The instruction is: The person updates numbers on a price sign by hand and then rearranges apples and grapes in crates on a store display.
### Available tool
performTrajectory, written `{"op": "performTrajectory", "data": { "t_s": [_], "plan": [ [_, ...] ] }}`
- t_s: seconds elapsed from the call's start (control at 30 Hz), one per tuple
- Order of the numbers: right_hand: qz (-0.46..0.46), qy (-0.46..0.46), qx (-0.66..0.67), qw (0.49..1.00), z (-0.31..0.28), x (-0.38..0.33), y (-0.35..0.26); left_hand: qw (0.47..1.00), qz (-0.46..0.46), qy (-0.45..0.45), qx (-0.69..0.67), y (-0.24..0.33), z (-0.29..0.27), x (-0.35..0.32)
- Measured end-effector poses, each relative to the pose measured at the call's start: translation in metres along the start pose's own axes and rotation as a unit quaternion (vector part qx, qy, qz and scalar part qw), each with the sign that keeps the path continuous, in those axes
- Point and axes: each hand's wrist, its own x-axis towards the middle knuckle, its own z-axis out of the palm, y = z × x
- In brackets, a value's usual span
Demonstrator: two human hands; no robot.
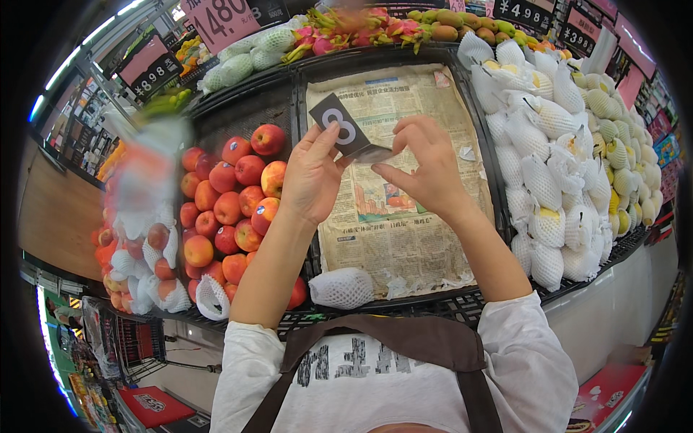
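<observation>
My left hand (315, 169) pinches a small black number card (336, 123) with a pale digit, tilted above the newspaper. From the card's lower edge extends a greyish, glossy flap or second card (372, 154); I cannot tell which. My right hand (427, 164) has its thumb and curled forefinger at the end of this grey piece, seemingly gripping it. Beneath both hands, old newspaper (404, 256) lines a black display tray (498, 216). A white foam fruit net (342, 289) lies at the tray's near left corner.
Red apples (229, 202) are heaped left of the newspaper, with an empty foam net (212, 296) in front. Foam-wrapped pears (545, 166) are stacked on the right. Dragon fruit (346, 32) lines the far edge below price signs (220, 22). A shopping cart (137, 339) stands lower left.
</observation>
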Motion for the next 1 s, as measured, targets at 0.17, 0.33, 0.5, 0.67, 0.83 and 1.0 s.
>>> {"op": "performTrajectory", "data": {
  "t_s": [0.17, 0.33, 0.5, 0.67, 0.83, 1.0],
  "plan": [
    [0.022, 0.029, 0.093, 0.995, 0.004, 0.003, -0.001, 1.000, 0.007, 0.007, 0.013, -0.004, 0.001, -0.001],
    [0.088, -0.042, 0.205, 0.974, 0.005, -0.002, 0.000, 0.997, 0.050, -0.047, 0.037, -0.005, 0.007, -0.005],
    [-0.131, 0.069, -0.051, 0.988, -0.001, 0.001, 0.001, 0.974, 0.031, -0.151, -0.167, 0.001, -0.005, -0.009],
    [-0.184, 0.044, -0.125, 0.974, -0.003, 0.000, 0.007, 0.991, 0.088, -0.095, -0.038, 0.005, 0.003, -0.006],
    [-0.183, 0.017, -0.120, 0.976, 0.000, -0.001, 0.007, 0.998, 0.051, -0.034, 0.031, 0.010, 0.006, -0.007],
    [-0.149, 0.028, -0.121, 0.981, -0.006, 0.002, 0.008, 0.995, 0.078, -0.060, 0.027, 0.016, -0.006, -0.004]
  ]
}}
